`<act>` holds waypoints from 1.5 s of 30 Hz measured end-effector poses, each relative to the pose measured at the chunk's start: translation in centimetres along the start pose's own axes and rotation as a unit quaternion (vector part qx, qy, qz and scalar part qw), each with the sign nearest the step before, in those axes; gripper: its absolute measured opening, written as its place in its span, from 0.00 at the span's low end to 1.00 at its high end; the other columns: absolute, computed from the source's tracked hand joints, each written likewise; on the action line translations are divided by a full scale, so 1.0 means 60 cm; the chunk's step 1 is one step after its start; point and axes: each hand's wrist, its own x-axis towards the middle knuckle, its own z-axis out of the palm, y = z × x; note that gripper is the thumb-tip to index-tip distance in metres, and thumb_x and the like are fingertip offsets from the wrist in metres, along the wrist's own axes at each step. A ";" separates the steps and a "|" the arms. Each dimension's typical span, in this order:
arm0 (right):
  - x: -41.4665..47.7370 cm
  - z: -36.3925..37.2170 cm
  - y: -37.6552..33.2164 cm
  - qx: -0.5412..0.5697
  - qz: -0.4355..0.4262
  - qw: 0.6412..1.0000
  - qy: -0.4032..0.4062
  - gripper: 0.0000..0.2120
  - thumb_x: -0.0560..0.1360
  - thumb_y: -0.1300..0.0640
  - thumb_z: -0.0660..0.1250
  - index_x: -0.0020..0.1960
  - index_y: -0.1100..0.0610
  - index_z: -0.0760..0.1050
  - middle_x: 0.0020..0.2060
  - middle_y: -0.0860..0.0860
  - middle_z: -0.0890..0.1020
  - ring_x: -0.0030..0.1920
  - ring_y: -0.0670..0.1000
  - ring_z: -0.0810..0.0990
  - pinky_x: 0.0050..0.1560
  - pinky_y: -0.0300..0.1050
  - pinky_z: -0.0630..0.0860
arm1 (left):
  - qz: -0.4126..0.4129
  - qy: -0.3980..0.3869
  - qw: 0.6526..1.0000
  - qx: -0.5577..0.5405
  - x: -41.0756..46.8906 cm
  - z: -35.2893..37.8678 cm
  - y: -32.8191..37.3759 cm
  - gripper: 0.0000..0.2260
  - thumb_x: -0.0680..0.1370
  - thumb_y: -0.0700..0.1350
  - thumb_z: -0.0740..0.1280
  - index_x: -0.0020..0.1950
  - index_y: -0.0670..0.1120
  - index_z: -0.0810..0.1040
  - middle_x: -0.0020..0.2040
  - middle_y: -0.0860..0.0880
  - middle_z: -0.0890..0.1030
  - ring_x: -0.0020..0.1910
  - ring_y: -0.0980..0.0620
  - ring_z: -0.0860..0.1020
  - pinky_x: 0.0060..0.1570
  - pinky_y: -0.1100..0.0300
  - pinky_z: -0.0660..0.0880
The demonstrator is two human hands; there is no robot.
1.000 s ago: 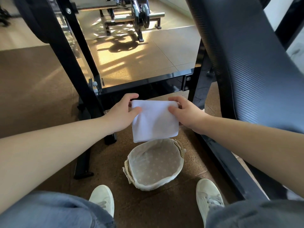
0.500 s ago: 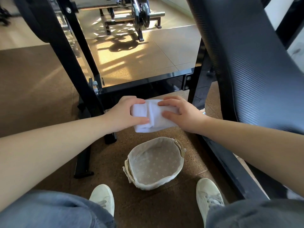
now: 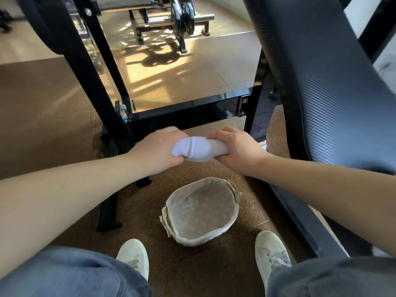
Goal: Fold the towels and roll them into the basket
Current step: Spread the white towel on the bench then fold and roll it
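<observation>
While you sit over the basket (image 3: 232, 213) on the floor, your left hand (image 3: 156, 150) and right hand (image 3: 237, 148) each curl tightly round one end of the rolled white towel (image 3: 199, 150), held in the air on the basket's far side.

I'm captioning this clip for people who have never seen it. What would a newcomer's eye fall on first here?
First, the rolled white towel at centre, held in the air with the left hand and right hand gripping its two ends. Just below it, an empty fabric-lined basket sits on the brown floor. A large black padded bench fills the upper right.
</observation>
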 end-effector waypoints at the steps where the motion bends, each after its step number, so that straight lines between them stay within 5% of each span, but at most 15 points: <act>1: 0.001 0.000 0.002 -0.021 -0.009 1.000 0.009 0.24 0.73 0.55 0.73 0.69 0.46 0.77 0.58 0.48 0.80 0.58 0.54 0.77 0.60 0.52 0.74 | 0.001 0.005 1.000 0.009 0.000 0.001 0.000 0.18 0.76 0.47 0.72 0.66 0.54 0.77 0.61 0.54 0.75 0.58 0.53 0.76 0.55 0.56 0.75; 5: 0.000 -0.004 0.005 -0.111 -0.021 0.990 0.090 0.18 0.74 0.53 0.71 0.63 0.43 0.81 0.47 0.44 0.81 0.52 0.54 0.68 0.51 0.49 0.64 | -0.016 0.051 0.998 0.033 0.002 0.013 -0.001 0.26 0.76 0.54 0.73 0.73 0.55 0.72 0.66 0.53 0.71 0.64 0.52 0.72 0.55 0.59 0.70; 7: 0.000 -0.012 0.001 -0.094 0.016 0.992 0.082 0.18 0.74 0.55 0.70 0.63 0.46 0.81 0.47 0.47 0.82 0.55 0.55 0.73 0.52 0.50 0.71 | -0.010 0.080 0.997 0.018 0.001 0.010 0.002 0.27 0.76 0.54 0.72 0.74 0.53 0.70 0.66 0.51 0.69 0.66 0.52 0.69 0.59 0.60 0.67; 10: 0.002 -0.019 -0.003 -0.046 0.069 0.995 0.054 0.16 0.73 0.56 0.68 0.60 0.49 0.82 0.46 0.50 0.84 0.49 0.54 0.80 0.46 0.48 0.78 | 0.018 0.081 0.996 -0.026 0.002 0.004 0.012 0.23 0.78 0.50 0.71 0.72 0.51 0.72 0.62 0.53 0.72 0.58 0.58 0.73 0.58 0.64 0.70; 14: 0.001 -0.017 -0.013 -0.042 0.075 0.995 0.059 0.13 0.74 0.56 0.68 0.57 0.50 0.82 0.42 0.48 0.81 0.44 0.51 0.78 0.34 0.38 0.67 | -0.087 0.014 0.981 -0.170 0.010 0.018 0.035 0.22 0.81 0.50 0.68 0.74 0.51 0.68 0.54 0.56 0.81 0.51 0.61 0.79 0.51 0.65 0.75; 19: 0.011 -0.007 -0.034 0.058 0.082 0.994 0.049 0.18 0.73 0.54 0.74 0.62 0.51 0.79 0.45 0.45 0.77 0.48 0.50 0.78 0.38 0.33 0.65 | -0.182 0.005 0.921 -0.343 0.020 0.031 0.046 0.29 0.81 0.51 0.69 0.79 0.52 0.61 0.56 0.48 0.82 0.52 0.50 0.84 0.58 0.48 0.81; 23: 0.009 -0.011 -0.042 0.164 0.097 0.980 -0.061 0.29 0.69 0.44 0.78 0.66 0.46 0.73 0.60 0.47 0.74 0.57 0.48 0.76 0.51 0.40 0.75 | -0.232 0.013 0.862 -0.450 0.026 0.031 0.049 0.29 0.80 0.51 0.70 0.79 0.53 0.63 0.71 0.45 0.72 0.62 0.45 0.80 0.61 0.46 0.80; 25: 0.006 -0.011 -0.046 0.219 0.094 0.968 -0.084 0.21 0.75 0.43 0.73 0.65 0.48 0.75 0.61 0.48 0.75 0.59 0.49 0.77 0.58 0.47 0.77 | -0.243 0.020 0.855 -0.457 0.026 0.031 0.045 0.27 0.80 0.52 0.70 0.78 0.54 0.64 0.72 0.46 0.71 0.66 0.45 0.77 0.66 0.44 0.76; 29: 0.012 -0.005 -0.046 0.341 0.144 0.929 0.010 0.07 0.81 0.57 0.66 0.57 0.51 0.80 0.53 0.50 0.81 0.55 0.53 0.82 0.59 0.55 0.81 | -0.251 0.040 0.844 -0.473 0.027 0.023 0.034 0.26 0.80 0.42 0.70 0.75 0.56 0.67 0.66 0.45 0.74 0.61 0.44 0.78 0.62 0.43 0.78; 32: 0.019 -0.002 -0.039 0.394 0.185 0.900 0.029 0.15 0.80 0.61 0.67 0.66 0.54 0.75 0.57 0.51 0.76 0.58 0.58 0.81 0.54 0.55 0.83 | -0.244 0.047 0.822 -0.512 0.029 0.018 0.030 0.26 0.79 0.37 0.70 0.72 0.58 0.69 0.64 0.44 0.75 0.59 0.43 0.80 0.60 0.42 0.79; 36: 0.019 -0.003 -0.033 0.514 0.197 0.834 -0.034 0.28 0.80 0.65 0.67 0.74 0.43 0.66 0.62 0.55 0.75 0.59 0.60 0.81 0.54 0.62 0.83 | -0.212 0.032 0.805 -0.553 0.025 0.020 0.032 0.26 0.79 0.35 0.69 0.71 0.59 0.70 0.64 0.44 0.76 0.60 0.41 0.80 0.61 0.41 0.79; 38: 0.019 -0.002 -0.030 0.525 0.185 0.829 -0.049 0.32 0.79 0.68 0.66 0.74 0.39 0.65 0.63 0.56 0.74 0.60 0.61 0.80 0.55 0.64 0.82 | -0.208 0.027 0.811 -0.547 0.023 0.024 0.034 0.26 0.80 0.36 0.68 0.73 0.57 0.68 0.64 0.45 0.75 0.62 0.42 0.79 0.61 0.43 0.79; 42: 0.018 0.001 -0.027 0.429 0.166 0.888 -0.003 0.34 0.76 0.69 0.67 0.72 0.38 0.66 0.62 0.55 0.73 0.56 0.58 0.81 0.54 0.58 0.84 | -0.201 0.062 0.929 -0.303 0.024 0.029 0.027 0.21 0.82 0.44 0.67 0.75 0.52 0.71 0.69 0.51 0.75 0.69 0.52 0.73 0.63 0.58 0.69; 45: 0.016 -0.002 -0.028 0.369 0.152 0.917 0.002 0.35 0.76 0.67 0.67 0.74 0.39 0.64 0.59 0.52 0.74 0.53 0.54 0.81 0.48 0.48 0.84 | -0.195 0.064 0.931 -0.303 0.023 0.024 0.029 0.20 0.82 0.45 0.67 0.75 0.50 0.72 0.67 0.52 0.77 0.64 0.55 0.74 0.62 0.59 0.70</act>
